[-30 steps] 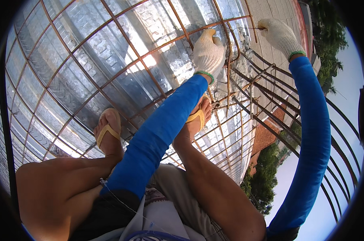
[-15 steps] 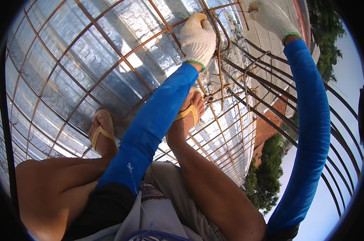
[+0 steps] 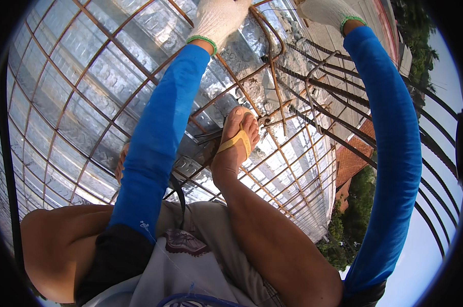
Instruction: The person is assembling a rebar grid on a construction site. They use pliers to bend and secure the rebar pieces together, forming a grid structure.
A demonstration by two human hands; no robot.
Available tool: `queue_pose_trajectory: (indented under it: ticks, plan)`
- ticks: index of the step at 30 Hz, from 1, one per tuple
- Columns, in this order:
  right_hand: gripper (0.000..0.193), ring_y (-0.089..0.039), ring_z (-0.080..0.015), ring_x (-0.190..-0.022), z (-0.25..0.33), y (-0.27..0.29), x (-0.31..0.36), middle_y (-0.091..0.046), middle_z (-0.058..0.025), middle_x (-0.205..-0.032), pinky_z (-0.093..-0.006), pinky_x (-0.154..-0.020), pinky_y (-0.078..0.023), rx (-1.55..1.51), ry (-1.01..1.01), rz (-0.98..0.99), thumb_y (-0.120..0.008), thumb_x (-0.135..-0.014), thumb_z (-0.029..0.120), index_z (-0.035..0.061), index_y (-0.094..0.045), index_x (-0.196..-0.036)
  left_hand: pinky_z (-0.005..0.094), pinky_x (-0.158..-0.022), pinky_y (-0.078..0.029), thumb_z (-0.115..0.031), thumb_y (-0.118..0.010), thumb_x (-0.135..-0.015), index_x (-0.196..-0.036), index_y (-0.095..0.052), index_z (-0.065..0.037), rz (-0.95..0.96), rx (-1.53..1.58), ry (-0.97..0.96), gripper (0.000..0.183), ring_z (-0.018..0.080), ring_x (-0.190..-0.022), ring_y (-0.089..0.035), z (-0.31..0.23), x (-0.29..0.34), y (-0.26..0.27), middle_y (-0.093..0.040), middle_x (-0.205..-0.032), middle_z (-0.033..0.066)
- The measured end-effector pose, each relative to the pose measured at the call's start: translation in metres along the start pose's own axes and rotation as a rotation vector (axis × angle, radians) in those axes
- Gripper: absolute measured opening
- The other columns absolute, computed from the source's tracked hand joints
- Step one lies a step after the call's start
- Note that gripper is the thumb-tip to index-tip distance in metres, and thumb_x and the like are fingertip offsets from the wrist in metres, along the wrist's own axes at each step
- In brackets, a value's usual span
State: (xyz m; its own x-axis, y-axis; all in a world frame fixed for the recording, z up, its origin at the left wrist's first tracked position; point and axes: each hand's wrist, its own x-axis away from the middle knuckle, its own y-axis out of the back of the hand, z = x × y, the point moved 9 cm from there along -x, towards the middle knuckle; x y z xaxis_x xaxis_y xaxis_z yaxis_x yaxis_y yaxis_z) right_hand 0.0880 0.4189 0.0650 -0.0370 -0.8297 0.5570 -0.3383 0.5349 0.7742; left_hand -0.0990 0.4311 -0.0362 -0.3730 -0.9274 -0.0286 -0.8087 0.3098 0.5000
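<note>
My left hand (image 3: 221, 19), in a white knit glove with a green cuff, is at the top edge over the rusty steel mesh (image 3: 150, 77). Its fingers look curled beside a bent rebar (image 3: 267, 36); their tips are cut off, and what they hold is hidden. Farther right, my right hand (image 3: 329, 11), gloved the same way, is partly out of view with its fingers closed. A thin tie wire (image 3: 280, 9) runs from the bars near my left hand to the fingers of my right.
Ribbed shiny metal decking (image 3: 96, 69) lies under the mesh. My sandalled foot (image 3: 236, 135) rests on it by the rough concrete edge. Several dark rebars (image 3: 344, 120) jut out to the right, under my right forearm. Beyond the edge are a red-brown roof (image 3: 351, 153) and trees (image 3: 356, 210).
My left hand has moved up and left, partly leaving the picture. My right hand has shifted left and slightly up. The view has shifted a little, and the left foot is now mostly behind my arm.
</note>
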Motion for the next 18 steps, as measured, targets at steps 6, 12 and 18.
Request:
queue_pose_trajectory:
  ticks: [6,12,18]
  plan:
    - [0.045,-0.069,-0.0350,-0.115,0.009,-0.002,-0.001,-0.073,-0.0169,-0.125,-0.0474,-0.104,-0.051,-0.022,0.012,-0.012,-0.054,-0.109,0.044,0.0093,-0.070,-0.133,0.0527,-0.094,-0.060,-0.028,-0.069,-0.100,-0.131,-0.071,-0.010,-0.032,-0.163,0.010,0.035,0.0392,-0.109,-0.074,0.014,0.045,-0.030,-0.075,-0.121,0.0179]
    - [0.047,-0.068,-0.0359,-0.115,0.028,-0.017,-0.008,-0.072,-0.0182,-0.125,-0.0480,-0.105,-0.049,-0.045,0.025,-0.003,-0.053,-0.110,0.046,0.0084,-0.068,-0.133,0.0535,-0.094,-0.061,-0.029,-0.069,-0.101,-0.140,-0.065,-0.013,0.057,-0.313,0.047,0.042,0.0406,-0.112,-0.073,-0.006,0.061,-0.042,-0.070,-0.133,0.0198]
    - [0.049,-0.066,-0.0369,-0.116,0.040,-0.019,-0.017,-0.071,-0.0194,-0.126,-0.0486,-0.105,-0.047,-0.054,0.038,0.003,-0.052,-0.110,0.047,0.0075,-0.067,-0.134,0.0529,-0.092,-0.060,-0.032,-0.069,-0.101,-0.135,-0.068,-0.012,0.139,-0.384,0.110,0.039,0.0410,-0.108,-0.074,0.000,0.046,-0.041,-0.072,-0.126,0.0209]
